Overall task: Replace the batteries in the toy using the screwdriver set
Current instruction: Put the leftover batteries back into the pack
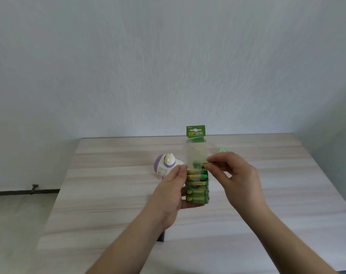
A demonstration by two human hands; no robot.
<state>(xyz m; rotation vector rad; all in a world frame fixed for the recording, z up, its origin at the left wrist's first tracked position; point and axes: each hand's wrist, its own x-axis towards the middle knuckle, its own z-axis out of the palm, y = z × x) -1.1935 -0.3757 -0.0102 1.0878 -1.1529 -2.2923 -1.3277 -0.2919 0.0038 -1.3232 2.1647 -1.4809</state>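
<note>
A: Where is the toy?

B: The toy (166, 166), white with purple trim and a speaker grille, sits on the table (112, 194) near its middle, just behind the left hand (169, 196). Part of it is hidden by that hand.

A: And the batteries?

B: A battery pack (197, 186) stands upright above the table, its green header card on top and a clear, emptied plastic section below the card. Several green and gold cells are stacked in the lower part.

A: How is it held?

B: The left hand grips the pack from its left side, thumb along the front edge, fingers curled round behind. The right hand (236, 176) pinches a single battery (208, 163) between thumb and fingertips at the open top of the stacked cells; the battery lies roughly level.

A: Anything else around?

B: A pale green object (221, 149) peeks out behind the right hand, too hidden to identify. Beyond the table is a plain grey wall (168, 66), and a dark baseboard strip (24, 192) runs along the floor on the left.
</note>
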